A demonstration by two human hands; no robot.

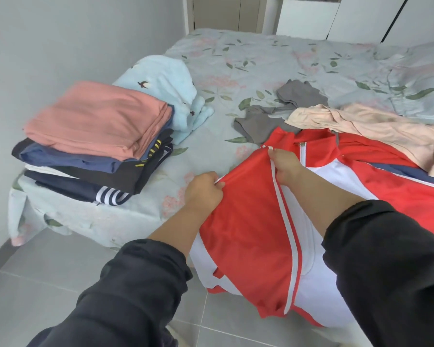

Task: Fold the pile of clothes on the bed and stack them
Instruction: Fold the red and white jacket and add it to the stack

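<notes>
A red and white zip jacket (pixel 251 236) lies over the bed's near edge, partly hanging toward the floor. My left hand (pixel 204 190) pinches the red front panel at its left edge. My right hand (pixel 285 166) grips the same panel along its white zipper strip near the collar. Behind the jacket lie a crumpled beige garment (pixel 376 126) and a grey garment (pixel 281 108), both unfolded. At the bed's left corner stands a stack of folded clothes (pixel 90 151) with a pink piece on top and dark ones below.
The bed (pixel 273 63) wears a pale floral sheet. A light blue bird-print blanket (pixel 171 88) sits behind the stack. A grey wall runs along the left, white cupboards (pixel 336 18) stand at the far end, and grey floor tiles (pixel 35 284) lie below.
</notes>
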